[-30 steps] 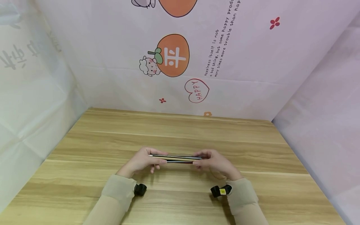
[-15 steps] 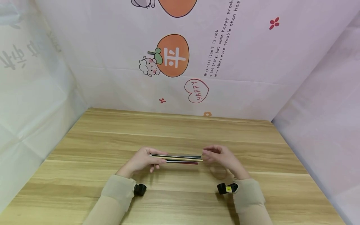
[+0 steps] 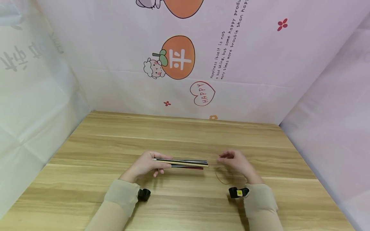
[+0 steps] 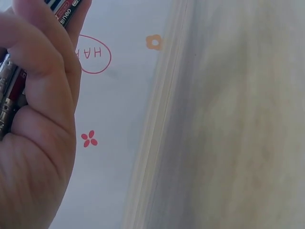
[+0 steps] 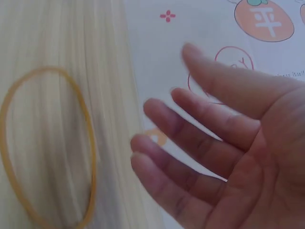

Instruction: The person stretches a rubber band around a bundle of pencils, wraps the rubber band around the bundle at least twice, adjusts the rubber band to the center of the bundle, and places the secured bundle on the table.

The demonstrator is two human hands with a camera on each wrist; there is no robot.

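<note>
A slightly fanned bundle of slim, straight black, gold and dark-red pencils or pens (image 3: 189,162) is gripped at one end by the left hand (image 3: 146,165); it appears gathered but unbound. On the smooth wood-grain table (image 3: 115,146), a thin amber elastic-looking band (image 5: 93,152) is left loose; nothing is held by the right hand (image 3: 236,162), its fingers gently curved.

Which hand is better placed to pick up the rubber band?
Probably the right hand: it holds nothing and is nearer the rubber band, while the left hand grips the pencils.
</note>
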